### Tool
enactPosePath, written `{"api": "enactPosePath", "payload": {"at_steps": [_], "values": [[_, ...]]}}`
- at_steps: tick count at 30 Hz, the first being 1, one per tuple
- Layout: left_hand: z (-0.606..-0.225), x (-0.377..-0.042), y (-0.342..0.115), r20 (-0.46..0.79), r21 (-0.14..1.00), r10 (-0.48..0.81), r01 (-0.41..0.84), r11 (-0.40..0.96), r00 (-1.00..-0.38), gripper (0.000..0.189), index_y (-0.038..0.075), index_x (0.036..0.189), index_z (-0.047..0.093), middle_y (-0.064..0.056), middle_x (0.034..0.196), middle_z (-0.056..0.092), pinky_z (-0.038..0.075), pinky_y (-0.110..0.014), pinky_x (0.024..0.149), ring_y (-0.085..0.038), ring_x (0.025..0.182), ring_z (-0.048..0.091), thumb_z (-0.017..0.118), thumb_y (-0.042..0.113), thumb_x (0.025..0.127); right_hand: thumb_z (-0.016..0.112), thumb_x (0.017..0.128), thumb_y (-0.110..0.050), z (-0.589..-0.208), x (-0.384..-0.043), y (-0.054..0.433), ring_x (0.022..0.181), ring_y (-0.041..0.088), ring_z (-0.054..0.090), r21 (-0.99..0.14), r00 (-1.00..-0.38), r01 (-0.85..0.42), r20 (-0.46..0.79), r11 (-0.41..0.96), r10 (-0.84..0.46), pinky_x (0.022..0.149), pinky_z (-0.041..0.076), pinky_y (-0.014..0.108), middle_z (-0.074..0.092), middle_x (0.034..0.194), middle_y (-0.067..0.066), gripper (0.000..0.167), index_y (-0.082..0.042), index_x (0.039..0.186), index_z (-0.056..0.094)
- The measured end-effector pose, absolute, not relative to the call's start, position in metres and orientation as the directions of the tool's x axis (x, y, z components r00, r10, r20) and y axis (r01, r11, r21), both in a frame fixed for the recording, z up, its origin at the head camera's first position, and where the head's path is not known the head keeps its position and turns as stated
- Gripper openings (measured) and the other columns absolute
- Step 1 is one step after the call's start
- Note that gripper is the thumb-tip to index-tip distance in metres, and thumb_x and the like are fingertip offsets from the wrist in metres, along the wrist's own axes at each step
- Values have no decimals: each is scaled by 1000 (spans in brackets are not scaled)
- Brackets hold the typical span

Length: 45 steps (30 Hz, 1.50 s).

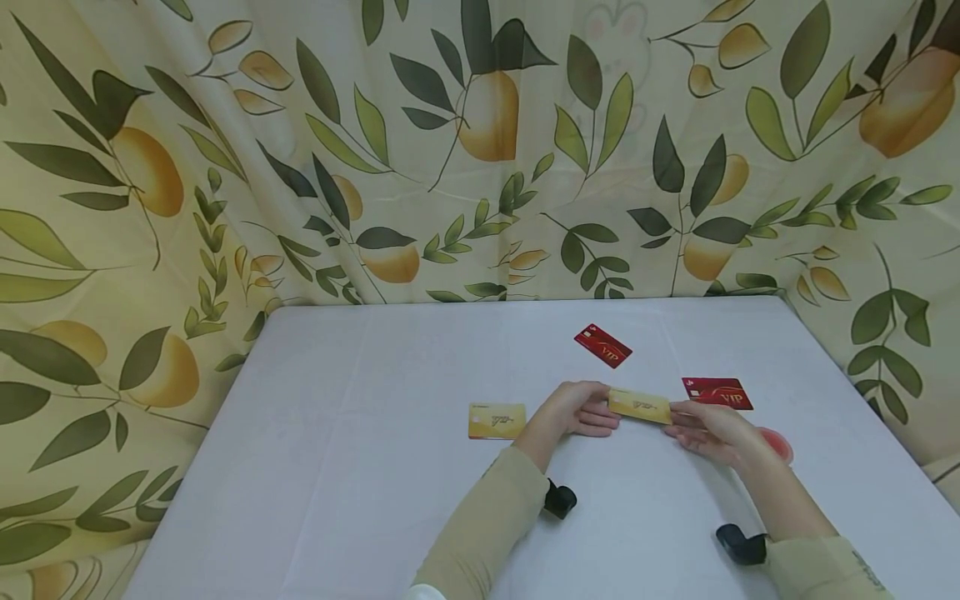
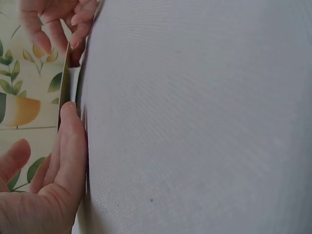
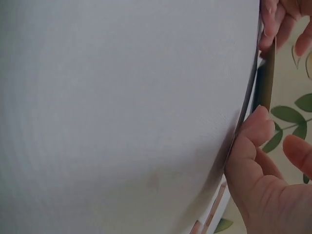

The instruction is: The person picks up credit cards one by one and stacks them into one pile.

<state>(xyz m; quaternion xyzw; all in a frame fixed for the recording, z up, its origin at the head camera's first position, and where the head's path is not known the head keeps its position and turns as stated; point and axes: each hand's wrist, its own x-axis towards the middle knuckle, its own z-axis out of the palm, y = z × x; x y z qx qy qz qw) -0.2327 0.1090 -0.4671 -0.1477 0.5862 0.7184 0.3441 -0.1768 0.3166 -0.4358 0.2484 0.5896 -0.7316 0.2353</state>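
My left hand [image 1: 576, 410] and right hand [image 1: 712, 432] grip the thin, gold, rectangular, plastic-looking card [image 1: 639, 406] by opposite short ends, neither nearer. It sits between them, just above the white cloth-covered surface [image 1: 360, 383], right of its middle, long axis running left to right, the right end slightly farther from the far edge.

The person's left sleeve [image 1: 483, 527] is beige, with a rounded black device [image 1: 561, 501] beside it; the right sleeve [image 1: 813, 567], also beige, bears a small dark marking [image 1: 864, 568], a second black device [image 1: 739, 546] beside it
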Motion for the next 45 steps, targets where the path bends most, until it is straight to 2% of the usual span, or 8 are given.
{"api": "enactPosePath", "payload": {"at_steps": [5, 9, 13, 18, 24, 29, 35, 45], "values": [[-469, -230, 108, -594, 764, 285, -639, -93, -752, 19, 3, 93, 64, -15, 77, 69, 57, -37, 66, -26, 74, 68, 61, 20, 86, 57, 91, -25, -438, -177, 312, 80, 17, 68, -741, -761, 639, -647, -208, -34, 76, 54, 25, 67, 78, -4, 12, -16, 98, 59], [-470, -229, 108, -570, 791, 223, -602, -109, -791, 17, 5, 96, 66, -13, 77, 69, 57, -35, 63, -25, 72, 68, 64, 17, 84, 60, 88, -24, -437, -178, 305, 80, 19, 68, -742, -764, 631, -645, -229, -14, 75, 54, 26, 68, 78, -1, 44, -11, 128, 46], [-469, -226, 107, -541, 817, 180, -564, -119, -821, 23, 10, 105, 67, -11, 79, 70, 57, -33, 62, -23, 73, 68, 66, 14, 82, 62, 88, -25, -433, -180, 299, 78, 18, 69, -748, -767, 623, -641, -226, 8, 71, 55, 26, 70, 78, 2, 66, -9, 143, 30], [-468, -223, 101, -502, 842, 153, -522, -138, -851, 29, 12, 110, 66, -10, 81, 70, 57, -32, 62, -23, 72, 68, 66, 9, 81, 61, 88, -28, -428, -182, 291, 79, 16, 68, -758, -771, 618, -637, -209, 29, 71, 54, 24, 68, 80, -3, 72, -11, 146, 20], [-466, -222, 91, -490, 837, 128, -506, -206, -862, 31, 11, 110, 67, -13, 81, 69, 57, -35, 63, -27, 72, 68, 66, 2, 80, 60, 89, -26, -424, -184, 279, 84, 14, 67, -789, -790, 597, -610, -149, 66, 74, 53, 23, 46, 135, 16, 65, -12, 144, 27], [-461, -220, 79, -485, 829, 129, -502, -245, -865, 32, 11, 110, 67, -14, 82, 69, 56, -36, 66, -26, 72, 68, 65, 1, 80, 60, 89, -25, -421, -185, 269, 87, 15, 67, -811, -809, 574, -583, -114, 73, 75, 53, 23, 62, 109, 4, 63, -12, 143, 30], [-457, -216, 61, -455, 840, 150, -479, -254, -878, 30, 9, 112, 66, -12, 80, 70, 56, -33, 65, -22, 68, 69, 64, 3, 82, 57, 91, -25, -419, -186, 255, 88, 15, 67, -832, -833, 548, -552, -82, 38, 76, 52, 22, 36, 141, 18, 61, -10, 143, 30], [-457, -212, 30, -427, 859, 118, -443, -258, -896, 35, 5, 116, 62, -18, 84, 69, 55, -38, 72, -22, 67, 68, 63, 0, 82, 57, 91, -23, -421, -188, 226, 86, 13, 67, -834, -836, 546, -549, -72, 20, 75, 52, 21, 35, 141, 20, 57, -9, 141, 35]]}}
